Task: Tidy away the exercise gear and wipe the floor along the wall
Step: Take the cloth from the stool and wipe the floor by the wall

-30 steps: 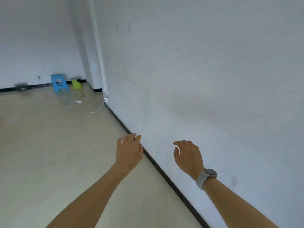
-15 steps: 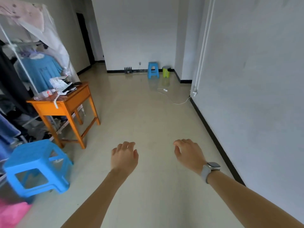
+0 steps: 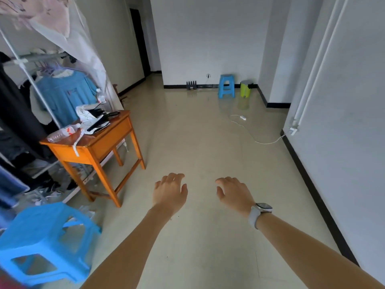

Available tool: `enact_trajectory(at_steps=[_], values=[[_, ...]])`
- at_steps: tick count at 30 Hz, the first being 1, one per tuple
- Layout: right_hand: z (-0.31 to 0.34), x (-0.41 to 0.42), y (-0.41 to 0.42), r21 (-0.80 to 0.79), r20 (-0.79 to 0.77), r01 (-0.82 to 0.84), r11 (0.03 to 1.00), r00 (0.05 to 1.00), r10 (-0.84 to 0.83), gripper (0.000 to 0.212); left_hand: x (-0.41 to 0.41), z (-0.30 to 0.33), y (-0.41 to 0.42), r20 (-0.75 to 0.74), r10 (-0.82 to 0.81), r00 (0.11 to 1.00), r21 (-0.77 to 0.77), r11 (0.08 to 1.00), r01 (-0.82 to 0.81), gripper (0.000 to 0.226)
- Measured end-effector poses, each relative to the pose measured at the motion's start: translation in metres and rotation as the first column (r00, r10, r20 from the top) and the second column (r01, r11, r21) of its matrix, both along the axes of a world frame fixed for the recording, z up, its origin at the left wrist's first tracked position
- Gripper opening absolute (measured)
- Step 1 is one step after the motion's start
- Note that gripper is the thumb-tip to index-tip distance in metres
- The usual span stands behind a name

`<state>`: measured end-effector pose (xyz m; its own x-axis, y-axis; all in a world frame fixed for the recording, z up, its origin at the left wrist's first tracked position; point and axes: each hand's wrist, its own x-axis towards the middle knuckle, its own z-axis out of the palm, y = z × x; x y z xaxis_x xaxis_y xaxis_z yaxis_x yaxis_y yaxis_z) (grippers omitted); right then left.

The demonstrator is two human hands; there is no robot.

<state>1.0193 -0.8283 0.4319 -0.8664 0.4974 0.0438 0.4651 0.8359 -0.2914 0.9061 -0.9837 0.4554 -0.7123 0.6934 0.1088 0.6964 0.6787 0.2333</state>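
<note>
Your floor [image 3: 198, 142] is smooth and glossy, mirroring the far plastic stool [image 3: 226, 86]. The wall [image 3: 343, 101] beside you looks matt. The tabletop [image 3: 100, 132] is orange varnished wood; the near blue stool [image 3: 41, 243] is shiny plastic; cloth garments [image 3: 62, 94] hang left.

Glossy beige floor [image 3: 208, 147] runs beside the white right wall [image 3: 343, 122], edged by black skirting [image 3: 312, 188].

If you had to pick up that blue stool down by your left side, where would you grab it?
Probably the near blue stool by its flat seat edge, from above, the left hand hooking under the rim. It stands upright, and the open gaps between its legs leave room for fingers. Both hands hold nothing now.
</note>
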Motion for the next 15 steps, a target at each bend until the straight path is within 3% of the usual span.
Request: enact_trajectory(at_steps=[8,12,15], values=[[-0.056,-0.172,0.141,-0.040,0.109,0.003,0.999,0.994,0.001,0.038,-0.172,-0.059,0.130,0.063,0.024,0.998,-0.129,0.992,-0.016,0.045],[-0.074,-0.276,0.224,-0.029,0.132,0.069,0.997,0.989,-0.064,0.036,-0.277,-0.084,0.206,0.148,0.032,0.989,-0.130,0.991,-0.013,0.045],[-0.067,-0.351,0.294,-0.045,0.107,0.122,0.992,0.987,-0.117,0.035,-0.365,-0.087,0.273,0.115,0.026,0.993,-0.152,0.988,-0.008,0.045]])
